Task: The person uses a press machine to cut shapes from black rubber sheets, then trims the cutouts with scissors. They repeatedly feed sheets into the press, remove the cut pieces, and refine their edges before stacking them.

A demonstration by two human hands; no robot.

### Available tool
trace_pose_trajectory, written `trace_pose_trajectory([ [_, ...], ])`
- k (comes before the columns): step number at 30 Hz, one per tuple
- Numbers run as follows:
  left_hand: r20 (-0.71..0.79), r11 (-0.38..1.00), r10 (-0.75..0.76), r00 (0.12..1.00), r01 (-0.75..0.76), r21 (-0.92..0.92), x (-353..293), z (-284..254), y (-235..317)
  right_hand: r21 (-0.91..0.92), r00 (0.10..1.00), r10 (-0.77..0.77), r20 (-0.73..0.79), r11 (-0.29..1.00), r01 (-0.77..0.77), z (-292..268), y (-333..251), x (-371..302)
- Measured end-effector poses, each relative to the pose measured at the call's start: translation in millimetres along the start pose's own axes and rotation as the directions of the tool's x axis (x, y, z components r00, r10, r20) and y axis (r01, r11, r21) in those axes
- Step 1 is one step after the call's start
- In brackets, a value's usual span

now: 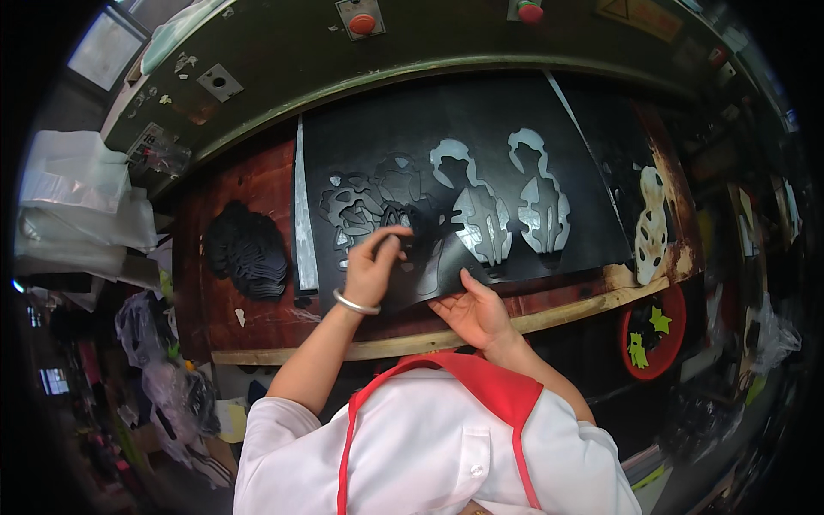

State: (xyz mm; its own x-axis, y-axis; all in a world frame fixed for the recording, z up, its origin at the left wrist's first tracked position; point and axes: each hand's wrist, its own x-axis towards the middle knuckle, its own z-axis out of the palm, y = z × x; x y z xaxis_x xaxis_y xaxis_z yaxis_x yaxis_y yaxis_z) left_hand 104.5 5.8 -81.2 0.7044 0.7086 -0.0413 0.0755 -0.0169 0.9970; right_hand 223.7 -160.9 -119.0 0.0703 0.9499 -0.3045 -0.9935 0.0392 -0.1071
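A wide black sheet lies across the work surface, with light grey shapes showing through several ornate cut-outs. Its near edge is lifted and bent up, held between the thumb and fingers of my right hand. Over the cut area to the left, my left hand is closed, thumb and fingertips pinching a small dark cut piece whose outline blends into the black behind it. Beside the sheet's left end sits a pile of black cut pieces, stacked unevenly on the reddish board.
A green machine beam with red push buttons spans the far side. To the right lies a cream perforated plate. A red bowl holding yellow-green scraps stands below the wooden edge strip. Clear plastic bags hang at left.
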Motion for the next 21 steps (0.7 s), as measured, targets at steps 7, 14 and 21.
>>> trace_pose_trajectory([
  [7,-0.389,0.859,0.418,0.821,-0.497,-0.126,52.7,-79.3,88.5,-0.155,0.99,-0.084,-0.113,0.986,0.066,-5.9,23.1,-7.0],
  [14,0.423,0.352,0.637,0.644,-0.732,0.584,17.7,-90.7,79.7,-0.351,0.98,0.191,-0.058,0.915,-0.199,-15.9,66.1,12.3],
  [21,0.352,0.721,0.409,0.842,-0.534,0.442,-28.0,-55.0,1.0,-0.201,0.998,0.043,-0.038,0.978,-0.05,28.2,89.7,38.1],
])
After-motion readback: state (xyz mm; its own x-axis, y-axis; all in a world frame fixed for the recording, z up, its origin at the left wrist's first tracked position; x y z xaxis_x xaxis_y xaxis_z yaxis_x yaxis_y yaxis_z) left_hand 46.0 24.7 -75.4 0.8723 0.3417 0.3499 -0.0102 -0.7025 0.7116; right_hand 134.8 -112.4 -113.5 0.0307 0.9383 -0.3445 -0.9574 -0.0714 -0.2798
